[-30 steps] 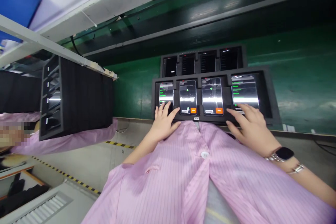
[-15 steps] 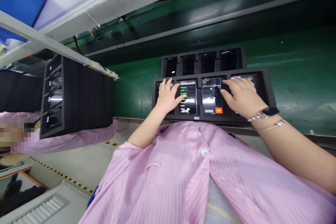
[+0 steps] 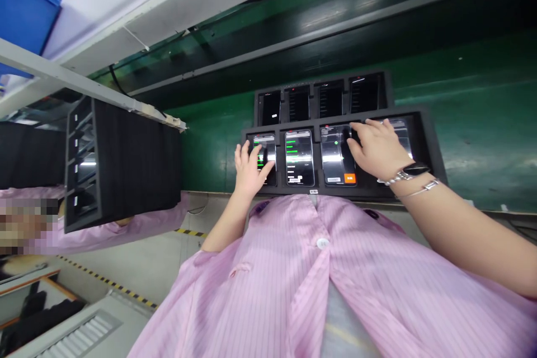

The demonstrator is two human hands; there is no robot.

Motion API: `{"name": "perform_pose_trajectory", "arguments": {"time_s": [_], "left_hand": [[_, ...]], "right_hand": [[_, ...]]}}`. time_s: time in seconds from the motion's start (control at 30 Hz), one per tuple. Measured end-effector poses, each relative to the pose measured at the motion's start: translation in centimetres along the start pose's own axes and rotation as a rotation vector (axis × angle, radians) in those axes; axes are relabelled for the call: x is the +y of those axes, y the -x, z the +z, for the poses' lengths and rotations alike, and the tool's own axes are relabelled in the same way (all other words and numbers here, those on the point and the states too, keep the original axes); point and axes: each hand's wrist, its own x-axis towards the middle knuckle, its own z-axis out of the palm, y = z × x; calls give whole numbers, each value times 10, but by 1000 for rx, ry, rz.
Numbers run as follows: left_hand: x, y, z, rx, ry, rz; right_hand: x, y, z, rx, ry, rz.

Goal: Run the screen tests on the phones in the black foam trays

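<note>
A black front tray [image 3: 318, 179] holds several phones in a row. My left hand [image 3: 249, 170] is open over its left end, fingers spread, beside the leftmost phone [image 3: 269, 148], which shows green text. The second phone [image 3: 299, 158] is uncovered and also shows green lines. An orange button and small green marks light up the third phone [image 3: 338, 159]. My right hand [image 3: 376, 147] is open, its fingertips between that phone and the rightmost phone [image 3: 403, 133], which it partly covers. Whether any fingertip touches glass I cannot tell. Neither hand holds anything.
Behind stands a second black tray [image 3: 389, 92] with several dark-screened phones. Both lie on a green bench [image 3: 482, 140]. To the left is a stack of black trays [image 3: 138, 162], with another person's pink sleeve [image 3: 155, 224] beneath it. A metal beam [image 3: 104, 89] crosses the upper left.
My left hand has moved left, from between the first two phones to the leftmost one, whose screen now shows green text. My right hand has shifted slightly left. The view has moved slightly.
</note>
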Motion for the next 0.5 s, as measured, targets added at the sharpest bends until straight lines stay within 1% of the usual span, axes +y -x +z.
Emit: {"name": "perform_pose_trajectory", "arguments": {"time_s": [0.1, 0.2, 0.27, 0.4, 0.5], "left_hand": [[-17, 9, -4, 49, -25, -48], [-29, 17, 1, 94, -11, -93], [-33, 20, 6, 119, 1, -99], [-35, 20, 12, 159, 25, -55], [-35, 20, 12, 169, 24, -58]], "right_hand": [[-3, -8, 6, -15, -30, 6], [-4, -14, 12, -2, -70, 11], [-4, -19, 14, 8, -69, 15], [-6, -31, 12, 26, -45, 21], [-13, -31, 8, 8, -27, -50]]}}
